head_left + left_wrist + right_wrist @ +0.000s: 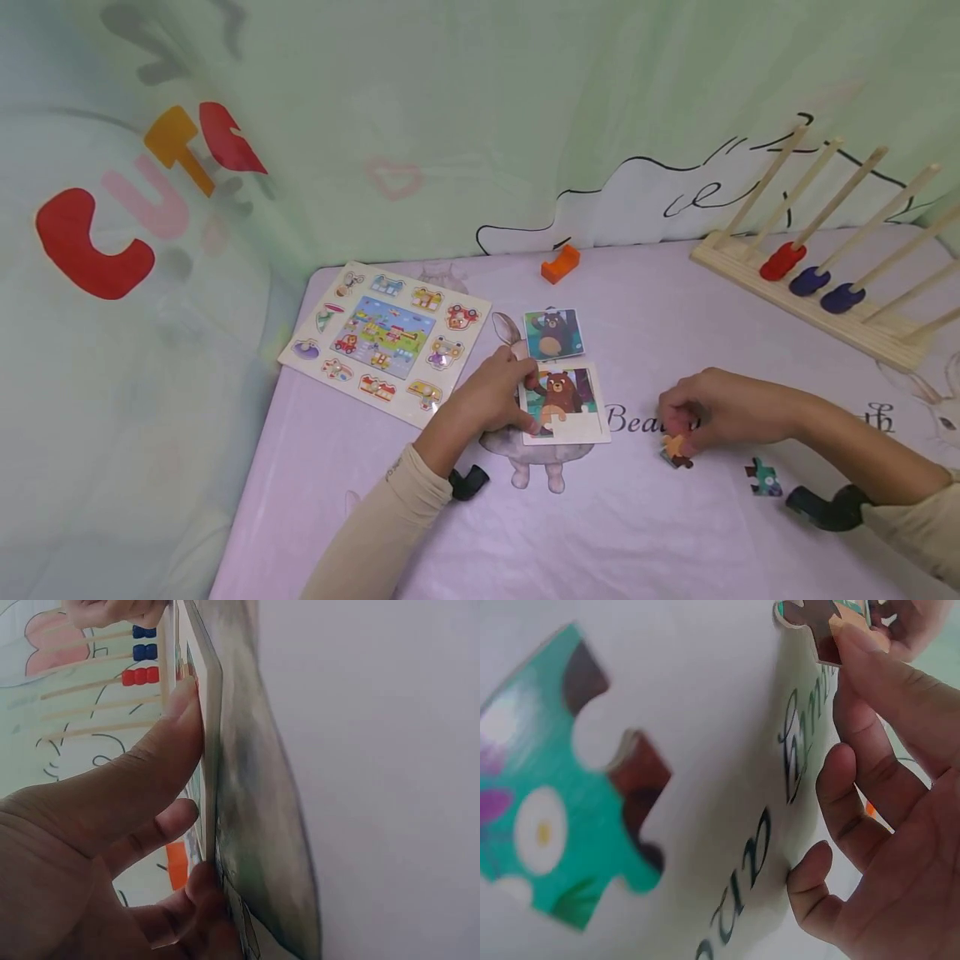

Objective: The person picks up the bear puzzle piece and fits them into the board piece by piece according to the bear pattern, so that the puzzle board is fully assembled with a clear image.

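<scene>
A square bear jigsaw board [578,427] lies on the table, its lower right part without pieces. My left hand [491,392] grips its left side, the thumb [178,712] on the face near the lower left corner and curled fingers farther up the edge. Just above the board lies a matching bear picture card [553,333]. To the right, my right hand [720,407] pinches an orange and brown puzzle piece [821,626] between thumb and forefinger, low over the table in the head view. A teal puzzle piece [764,477] with a white flower lies nearer the right forearm.
A white puzzle board with vehicle pictures [382,394] lies at the left. An orange block [560,264] sits by the back edge. At the back right stands a wooden peg rack [806,302] with red and blue beads. Black curved straps [825,508] show at both wrists.
</scene>
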Action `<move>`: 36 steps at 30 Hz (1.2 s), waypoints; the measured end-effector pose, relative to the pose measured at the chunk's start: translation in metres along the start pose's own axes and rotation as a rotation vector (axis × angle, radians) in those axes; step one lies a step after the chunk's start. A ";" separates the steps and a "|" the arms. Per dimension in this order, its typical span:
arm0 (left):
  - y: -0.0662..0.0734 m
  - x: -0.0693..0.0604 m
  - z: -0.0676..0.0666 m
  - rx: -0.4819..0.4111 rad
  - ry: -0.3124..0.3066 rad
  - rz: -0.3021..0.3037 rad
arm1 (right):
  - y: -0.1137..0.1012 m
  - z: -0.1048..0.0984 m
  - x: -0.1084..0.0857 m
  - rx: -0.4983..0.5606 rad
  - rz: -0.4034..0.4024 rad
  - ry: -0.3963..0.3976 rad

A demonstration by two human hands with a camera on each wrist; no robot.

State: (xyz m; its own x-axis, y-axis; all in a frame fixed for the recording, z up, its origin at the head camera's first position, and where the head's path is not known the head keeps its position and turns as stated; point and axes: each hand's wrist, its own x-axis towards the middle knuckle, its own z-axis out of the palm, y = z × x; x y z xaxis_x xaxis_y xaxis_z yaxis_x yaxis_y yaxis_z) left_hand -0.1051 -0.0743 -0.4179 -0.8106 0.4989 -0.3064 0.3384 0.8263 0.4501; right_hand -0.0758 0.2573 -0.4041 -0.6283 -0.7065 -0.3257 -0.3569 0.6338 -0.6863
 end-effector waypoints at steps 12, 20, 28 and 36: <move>0.001 -0.005 0.003 0.130 0.011 -0.049 | -0.025 0.003 0.027 0.149 0.007 0.043; 0.001 -0.006 0.002 0.124 0.018 -0.044 | -0.037 0.011 0.053 0.193 -0.026 0.064; 0.001 -0.006 0.001 0.131 0.010 -0.038 | -0.046 0.017 0.067 0.232 -0.087 0.068; 0.000 -0.005 0.001 0.119 0.007 -0.037 | -0.049 0.024 0.078 0.158 -0.082 0.129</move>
State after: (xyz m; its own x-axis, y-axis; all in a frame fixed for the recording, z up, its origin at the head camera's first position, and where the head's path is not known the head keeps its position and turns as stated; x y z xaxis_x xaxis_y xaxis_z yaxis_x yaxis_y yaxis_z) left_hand -0.1004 -0.0769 -0.4172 -0.8271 0.4657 -0.3146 0.3618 0.8696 0.3360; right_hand -0.0908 0.1641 -0.4111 -0.6884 -0.7010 -0.1859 -0.3036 0.5114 -0.8039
